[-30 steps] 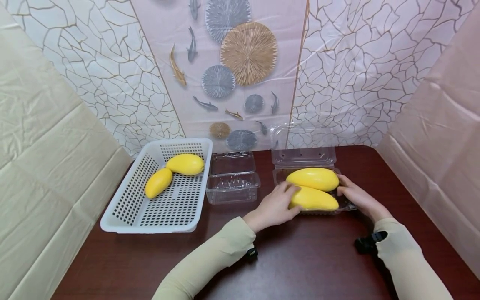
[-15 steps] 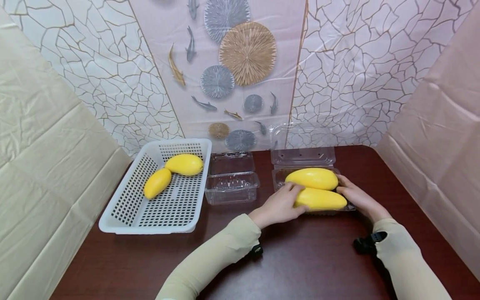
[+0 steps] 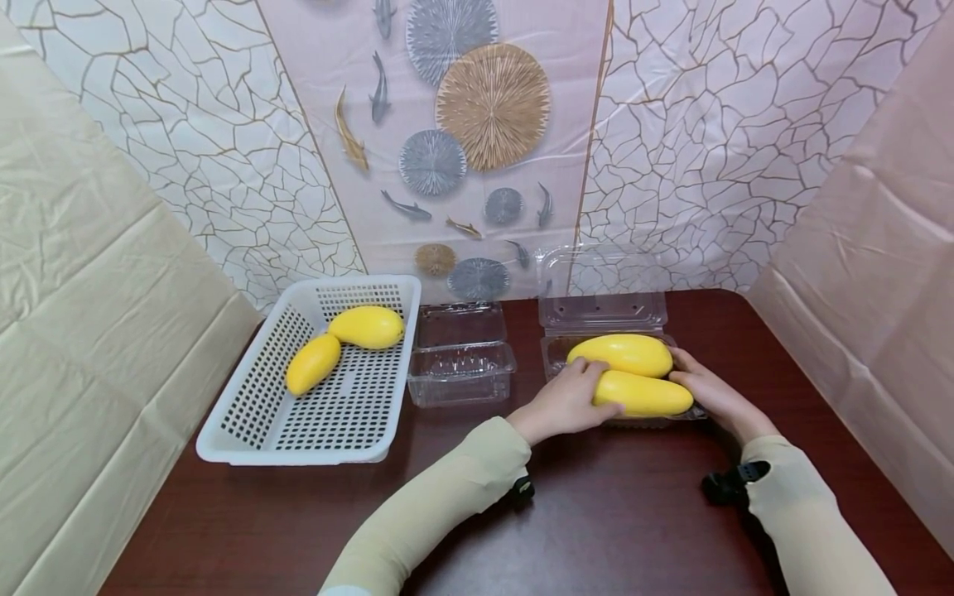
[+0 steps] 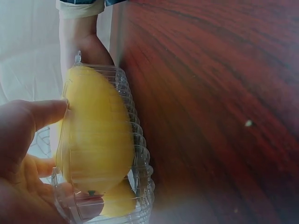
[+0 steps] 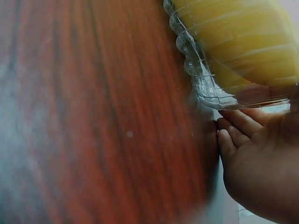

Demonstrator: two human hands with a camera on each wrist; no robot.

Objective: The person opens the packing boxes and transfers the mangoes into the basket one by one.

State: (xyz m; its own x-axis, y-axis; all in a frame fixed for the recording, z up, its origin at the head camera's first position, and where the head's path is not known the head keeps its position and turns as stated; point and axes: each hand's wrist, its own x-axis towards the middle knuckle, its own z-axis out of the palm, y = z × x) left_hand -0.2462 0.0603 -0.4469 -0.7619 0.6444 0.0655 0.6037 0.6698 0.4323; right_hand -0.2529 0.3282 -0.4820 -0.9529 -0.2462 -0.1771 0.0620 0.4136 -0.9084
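Two yellow mangoes lie side by side in a clear plastic clamshell container point(image 5: 222, 99) on the right of the table, its lid point(image 3: 602, 313) standing up behind. My left hand point(image 3: 569, 401) grips the left end of the near mango point(image 3: 645, 395), fingers over its top and thumb on the near side. The far mango point(image 3: 624, 354) rests just behind it. At the container's right end, my right hand point(image 3: 711, 393) holds the rim, thumb at the top and fingers along the outer wall. In the left wrist view the near mango point(image 4: 97, 126) shows through the ribbed plastic wall.
A white perforated basket point(image 3: 224, 443) at the left holds two more mangoes point(image 3: 367, 327). Between basket and hands stands a second clear plastic container point(image 3: 462, 385), lid raised. The dark red wooden table point(image 3: 619, 521) meets a patterned backdrop behind.
My left hand has moved right, sliding the near mango to the right within the container. The right hand has stayed at the container's right end.
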